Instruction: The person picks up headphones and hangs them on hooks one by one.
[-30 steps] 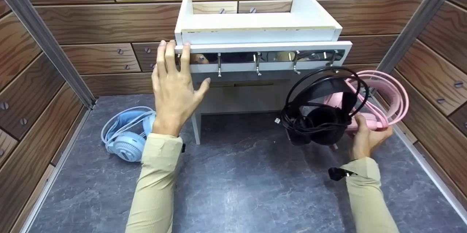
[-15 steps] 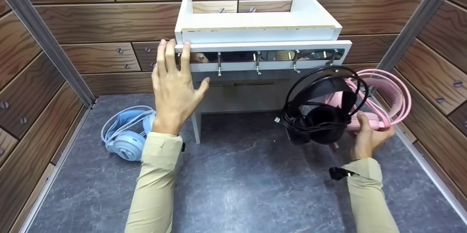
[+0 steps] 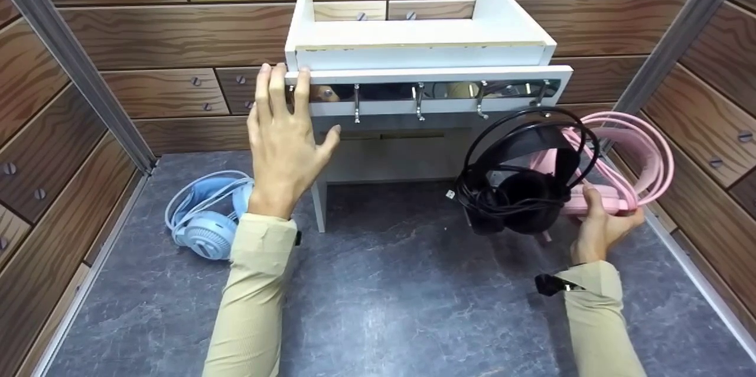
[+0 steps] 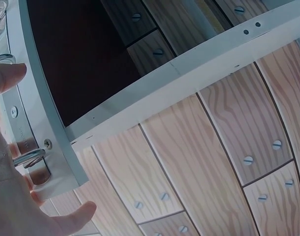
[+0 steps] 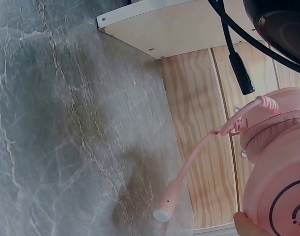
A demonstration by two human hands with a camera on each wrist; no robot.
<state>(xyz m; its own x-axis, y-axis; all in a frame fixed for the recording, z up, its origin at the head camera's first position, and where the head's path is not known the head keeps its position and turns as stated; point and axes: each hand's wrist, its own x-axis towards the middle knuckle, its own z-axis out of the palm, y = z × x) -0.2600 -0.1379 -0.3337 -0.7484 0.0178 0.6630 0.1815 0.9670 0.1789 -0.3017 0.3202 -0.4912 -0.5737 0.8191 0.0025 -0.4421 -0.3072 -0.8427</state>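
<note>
My left hand (image 3: 285, 140) lies with straight fingers over the left end of the white hook rail (image 3: 384, 110); in the left wrist view its fingers (image 4: 7, 78) pass beside the metal hooks. My right hand (image 3: 602, 226) grips a pink headset (image 3: 641, 152) by an ear cup, thumb on top. In the right wrist view the pink headset's ear cup (image 5: 282, 172) and microphone boom (image 5: 189, 162) show, with one fingertip at the cup. A black headset (image 3: 525, 200) hangs by its headband at the rail's rightmost hook, overlapping part of the pink one. Its cable is bundled across the cups.
A light blue headset (image 3: 207, 235) lies on the grey marbled table (image 3: 378, 306), left of my left forearm. The white shelf (image 3: 390, 34) stands against the wood-patterned back wall (image 3: 177, 40). Several metal hooks (image 3: 420, 102) line the rail. Metal posts (image 3: 667, 40) mark the corners.
My right hand has moved slightly to the right with the pink headset, away from the black one. The left hand and the black headset stay in place.
</note>
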